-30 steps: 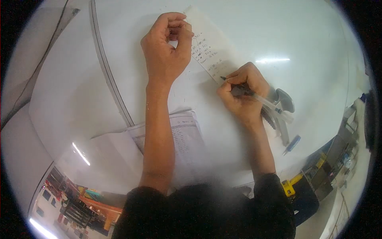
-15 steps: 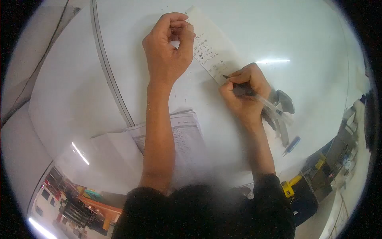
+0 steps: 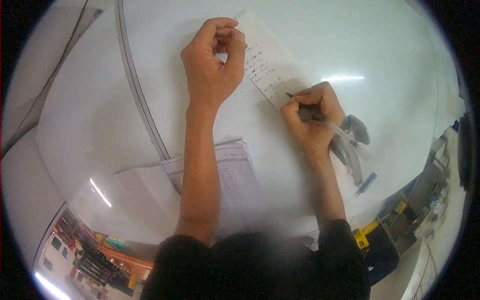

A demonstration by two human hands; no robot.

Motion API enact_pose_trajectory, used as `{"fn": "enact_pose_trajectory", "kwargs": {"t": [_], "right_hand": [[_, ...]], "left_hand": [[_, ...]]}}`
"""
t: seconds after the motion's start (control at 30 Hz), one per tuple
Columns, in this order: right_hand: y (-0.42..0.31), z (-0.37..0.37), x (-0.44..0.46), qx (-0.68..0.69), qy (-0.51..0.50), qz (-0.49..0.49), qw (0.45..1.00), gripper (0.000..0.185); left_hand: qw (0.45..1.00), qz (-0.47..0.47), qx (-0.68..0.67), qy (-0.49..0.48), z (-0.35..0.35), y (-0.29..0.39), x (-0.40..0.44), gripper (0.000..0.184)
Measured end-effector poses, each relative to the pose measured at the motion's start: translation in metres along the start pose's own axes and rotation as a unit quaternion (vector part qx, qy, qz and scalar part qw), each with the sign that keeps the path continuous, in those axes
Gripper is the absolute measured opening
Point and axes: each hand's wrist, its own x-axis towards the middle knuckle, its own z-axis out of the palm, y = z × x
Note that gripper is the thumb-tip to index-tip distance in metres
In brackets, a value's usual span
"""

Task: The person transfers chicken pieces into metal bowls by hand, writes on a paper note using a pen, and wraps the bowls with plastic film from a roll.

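My right hand (image 3: 315,117) grips a pen with a clear barrel (image 3: 340,131), its tip on the lower part of a narrow white paper sheet (image 3: 270,47). Handwritten lines and figures run down that sheet. Along the sheet's upper left edge, my left hand (image 3: 215,62) rests with fingers and thumb curled closed; whether they pinch the paper is hidden. Under my left forearm lies a stack of printed and handwritten pages (image 3: 235,160). Beside my right wrist is a grey metal tool (image 3: 358,129) with a serrated part, its kind unclear.
A blue pen-like item (image 3: 367,184) lies on the white table (image 3: 165,65) at the right. A dark seam strip (image 3: 137,90) crosses the tabletop on the left. Beyond the lower right edge are a yellow object (image 3: 362,237) and a dark case (image 3: 382,262).
My right hand and the pen have shifted slightly to the right along the paper. My left hand has barely moved.
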Motion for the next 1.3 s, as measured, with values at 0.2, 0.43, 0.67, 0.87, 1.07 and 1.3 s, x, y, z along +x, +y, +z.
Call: {"fn": "enact_pose_trajectory", "kwargs": {"t": [0.2,0.43,0.67,0.87,1.07,1.3], "right_hand": [[0.006,0.004,-0.001,-0.003,0.038,-0.004,0.999,0.019],[0.0,0.001,-0.001,0.007,0.034,0.056,0.998,0.019],[0.0,0.004,-0.001,-0.004,0.036,0.029,0.999,0.019],[0.002,0.003,-0.005,0.029,0.075,-0.082,0.993,0.016],[-0.084,-0.024,-0.026,-0.024,-0.255,0.114,0.96,0.022],[-0.124,-0.05,-0.171,-0.097,-0.479,0.274,0.828,0.03]], "left_hand": [[1.0,0.011,0.018,0.001,-0.001,0.001,0.001,0.013],[1.0,-0.003,0.013,-0.001,-0.001,0.002,0.0,0.013],[1.0,0.008,0.02,0.007,-0.003,0.005,0.002,0.013],[1.0,0.003,0.027,0.007,-0.003,0.008,0.001,0.013],[0.998,0.0,0.07,0.009,-0.008,0.016,0.002,0.012],[0.982,0.02,-0.188,0.012,-0.046,0.077,-0.002,0.014]]}}
